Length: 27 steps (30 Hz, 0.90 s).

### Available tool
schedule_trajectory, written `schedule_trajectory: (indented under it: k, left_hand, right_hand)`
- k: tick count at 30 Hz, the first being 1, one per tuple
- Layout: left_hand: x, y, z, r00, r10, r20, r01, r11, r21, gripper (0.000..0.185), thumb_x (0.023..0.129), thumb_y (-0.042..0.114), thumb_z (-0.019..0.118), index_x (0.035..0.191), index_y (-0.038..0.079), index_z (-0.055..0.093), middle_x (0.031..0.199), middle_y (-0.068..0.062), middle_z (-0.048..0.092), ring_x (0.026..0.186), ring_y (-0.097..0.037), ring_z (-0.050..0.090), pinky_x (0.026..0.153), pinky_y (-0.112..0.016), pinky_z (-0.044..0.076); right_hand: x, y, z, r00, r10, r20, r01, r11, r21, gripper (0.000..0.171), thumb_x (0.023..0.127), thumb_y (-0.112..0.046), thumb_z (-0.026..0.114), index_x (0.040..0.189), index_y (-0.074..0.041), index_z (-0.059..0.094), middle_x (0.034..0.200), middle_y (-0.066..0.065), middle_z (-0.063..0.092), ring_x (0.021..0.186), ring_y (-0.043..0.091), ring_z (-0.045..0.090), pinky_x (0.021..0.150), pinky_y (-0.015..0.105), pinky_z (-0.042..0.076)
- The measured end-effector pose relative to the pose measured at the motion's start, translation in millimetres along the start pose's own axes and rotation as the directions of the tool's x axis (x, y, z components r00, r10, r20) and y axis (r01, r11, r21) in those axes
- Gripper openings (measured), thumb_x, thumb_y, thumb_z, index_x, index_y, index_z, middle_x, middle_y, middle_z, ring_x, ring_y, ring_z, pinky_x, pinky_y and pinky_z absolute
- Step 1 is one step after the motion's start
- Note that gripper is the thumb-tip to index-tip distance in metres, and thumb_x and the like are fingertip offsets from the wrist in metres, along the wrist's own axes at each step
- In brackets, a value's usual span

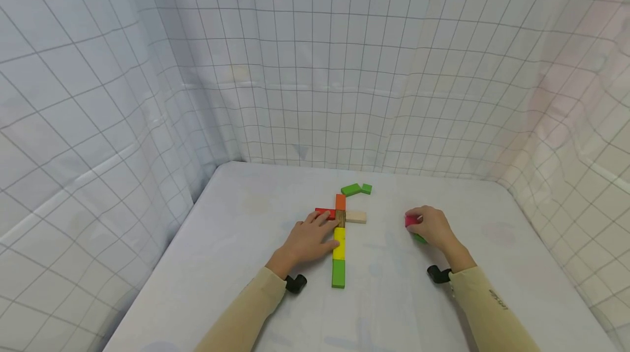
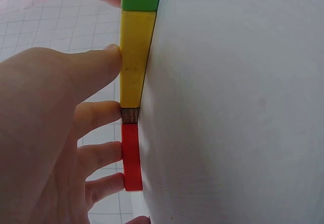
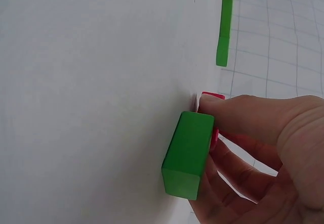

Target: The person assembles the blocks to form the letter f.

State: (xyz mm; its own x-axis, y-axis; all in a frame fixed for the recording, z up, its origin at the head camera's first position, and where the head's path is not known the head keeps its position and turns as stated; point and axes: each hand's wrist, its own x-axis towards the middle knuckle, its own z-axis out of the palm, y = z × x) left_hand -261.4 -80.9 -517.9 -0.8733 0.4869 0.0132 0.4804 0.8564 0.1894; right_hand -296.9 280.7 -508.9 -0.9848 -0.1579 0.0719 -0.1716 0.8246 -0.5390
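Fingers spread, my left hand (image 1: 309, 238) rests on a cross of flat blocks. In the left wrist view its thumb touches the yellow block (image 2: 136, 59), its index finger the dark brown block (image 2: 130, 115), and other fingertips the red block (image 2: 131, 155). A green block (image 1: 338, 274) forms the near end, an orange block (image 1: 340, 201) the far end, and a pale wooden block (image 1: 356, 217) the right arm. Off to the right, my right hand (image 1: 435, 227) pinches a pink block (image 1: 410, 221) low over the table. A green block (image 3: 188, 145) lies beside those fingers, partly hidden in the head view.
Behind the cross lie a longer green block (image 1: 351, 189) and a small green block (image 1: 366, 188). A white cloth covers the table (image 1: 275, 188), and grid-patterned curtains (image 1: 325, 68) hang around its back and sides.
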Motion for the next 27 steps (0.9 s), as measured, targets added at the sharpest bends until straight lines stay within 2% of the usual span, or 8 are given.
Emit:
schedule_trajectory:
  k: [27]
  left_hand:
    - [-0.9,1.3,-2.6,1.000,0.003,-0.002,-0.003,1.000,-0.008,0.063,0.099,0.057,0.051,0.154,0.027,0.044,0.161,-0.005,0.035,0.147,-0.033,0.027,0.103,-0.058,0.038]
  right_hand:
    - [11.7,-19.0,-2.0,0.999,0.041,-0.030,-0.040,0.999,0.036,0.035,0.089,-0.016,0.075,0.123,-0.007,0.072,0.115,0.014,0.068,0.101,0.031,0.062,0.081,0.044,0.052]
